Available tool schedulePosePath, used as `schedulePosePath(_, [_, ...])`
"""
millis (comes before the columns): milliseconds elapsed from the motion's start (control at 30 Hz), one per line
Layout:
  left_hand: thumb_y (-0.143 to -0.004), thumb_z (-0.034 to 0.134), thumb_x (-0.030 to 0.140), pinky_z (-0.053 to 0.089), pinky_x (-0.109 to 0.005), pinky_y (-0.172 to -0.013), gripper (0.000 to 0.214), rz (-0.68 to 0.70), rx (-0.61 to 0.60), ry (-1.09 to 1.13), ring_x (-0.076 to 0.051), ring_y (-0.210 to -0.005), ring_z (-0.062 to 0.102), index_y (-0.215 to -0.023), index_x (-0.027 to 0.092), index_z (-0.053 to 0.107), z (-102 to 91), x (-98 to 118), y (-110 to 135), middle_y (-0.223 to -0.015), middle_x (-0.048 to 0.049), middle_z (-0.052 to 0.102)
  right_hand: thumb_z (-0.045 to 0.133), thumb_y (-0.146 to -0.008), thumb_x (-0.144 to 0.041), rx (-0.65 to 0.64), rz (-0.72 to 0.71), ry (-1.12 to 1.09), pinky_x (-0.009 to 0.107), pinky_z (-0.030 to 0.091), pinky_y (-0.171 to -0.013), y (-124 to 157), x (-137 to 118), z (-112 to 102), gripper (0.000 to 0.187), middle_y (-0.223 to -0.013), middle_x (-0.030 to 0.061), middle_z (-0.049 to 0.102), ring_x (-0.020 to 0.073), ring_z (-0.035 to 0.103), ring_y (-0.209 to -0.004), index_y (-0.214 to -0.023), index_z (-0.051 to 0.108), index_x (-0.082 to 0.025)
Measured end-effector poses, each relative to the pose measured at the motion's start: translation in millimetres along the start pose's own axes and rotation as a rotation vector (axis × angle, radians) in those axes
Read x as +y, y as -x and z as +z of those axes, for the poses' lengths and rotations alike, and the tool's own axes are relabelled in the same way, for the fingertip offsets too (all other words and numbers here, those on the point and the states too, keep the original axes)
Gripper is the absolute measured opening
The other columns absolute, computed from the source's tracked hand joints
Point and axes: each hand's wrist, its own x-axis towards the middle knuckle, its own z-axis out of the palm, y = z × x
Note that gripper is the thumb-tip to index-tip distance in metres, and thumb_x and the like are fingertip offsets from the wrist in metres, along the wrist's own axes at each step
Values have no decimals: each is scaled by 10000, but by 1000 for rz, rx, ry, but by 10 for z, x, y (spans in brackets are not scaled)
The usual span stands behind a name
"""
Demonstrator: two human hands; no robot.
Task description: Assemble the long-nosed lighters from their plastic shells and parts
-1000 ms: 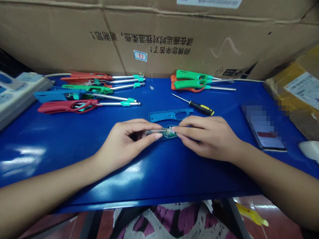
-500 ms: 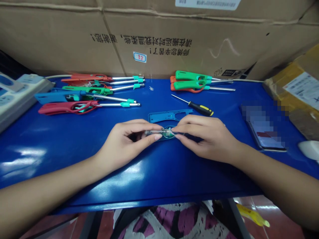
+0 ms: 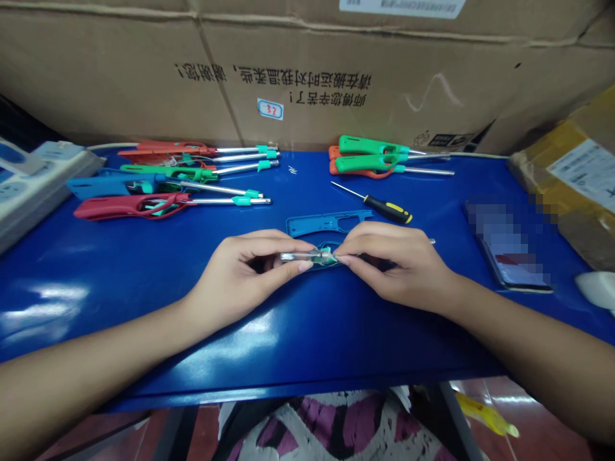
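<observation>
Between thumb and fingers, my left hand (image 3: 245,266) grips a clear plastic lighter fuel tank (image 3: 295,257), held level just above the table. My right hand (image 3: 396,259) is closed in a pinch at the tank's right end, by a whitish and green part (image 3: 327,255); whatever lies in its fingertips is hidden. Under the hands shows the rim of a blue lighter shell (image 3: 321,266), mostly covered. Just behind them lies a loose blue shell half (image 3: 312,223), its inner side facing up.
A screwdriver (image 3: 388,209) lies behind my right hand. Several stick lighters (image 3: 129,207) are at the back left, more green and orange ones (image 3: 368,164) at the back right. A phone (image 3: 512,250) lies right, a power strip (image 3: 43,186) left; a cardboard box (image 3: 144,109) stands behind.
The fingers of my right hand have drawn closer together and shifted slightly at the tank's right end. My left hand stays where it was, still on the tank.
</observation>
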Motion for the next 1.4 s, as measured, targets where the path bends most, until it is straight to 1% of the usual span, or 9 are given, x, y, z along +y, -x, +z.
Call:
schedulePosePath(100, [-844,779,300,495,-218,-568,177,-3,-6,-2,-149,-760,687,-1004,235,818,-4,-1,-1,-956,-40,781,581,-950,-112,-1,-5,-9,300,564,-758,3,-9,5,152,-919,54,753,160,687,-849,-963,707,-196])
schedulePosePath(200, [-844,778,288,510,-218,-577,174,6,-18,-5,-148,-754,691,-1006,240,817,-4,-3,-5,-944,-37,781,579,-948,-111,1,-6,-16,297,564,-747,5,-21,10,158,-899,48,754,157,686,-834,-955,712,-196])
schedulePosePath(467, [-858,771,240,539,-209,-620,182,74,-35,-3,-155,-837,720,-1035,224,810,-7,-23,2,-965,-35,778,582,-950,-104,-17,-3,-18,282,561,-765,6,-28,6,159,-905,52,752,151,693,-849,-964,716,-187])
schedulePosePath(567, [-866,767,226,549,-204,-659,172,114,-24,-36,-138,-838,717,-1034,224,804,-22,-23,7,-976,-27,775,587,-943,-102,-16,7,-25,279,554,-762,8,-36,15,150,-911,52,747,148,686,-848,-965,711,-183])
schedulePosePath(667, [-875,757,201,558,-197,-718,156,164,7,-73,-124,-860,715,-1024,223,797,-30,-15,14,-1002,-19,774,610,-929,-126,-14,51,-41,275,547,-744,13,-48,27,131,-933,48,737,146,676,-837,-992,701,-195])
schedulePosePath(767, [-876,754,190,565,-198,-762,152,194,21,-88,-123,-880,721,-1018,225,793,-22,-5,22,-1008,-13,780,633,-925,-162,-49,79,-35,280,540,-761,25,-45,35,123,-970,53,728,152,676,-866,-1025,698,-194])
schedulePosePath(967, [-876,745,186,570,-186,-773,150,204,-5,-63,-121,-877,733,-1021,200,786,6,-17,24,-1001,-19,788,601,-949,-149,-72,49,36,277,531,-758,48,-4,27,127,-976,55,732,151,683,-882,-1014,708,-171])
schedulePosePath(1200, [-885,737,196,566,-156,-770,151,197,-59,-61,-110,-864,739,-1026,175,788,13,-57,18,-991,-24,793,583,-974,-175,-100,6,160,276,538,-749,47,16,12,152,-1001,47,746,158,702,-879,-1020,728,-175])
schedulePosePath(1400, [-901,725,227,579,-176,-817,178,176,-78,-76,-128,-899,746,-1057,179,798,16,-76,10,-1020,-38,799,590,-974,-189,-95,1,184,279,544,-742,48,4,-3,162,-1002,55,744,159,703,-869,-1042,734,-158])
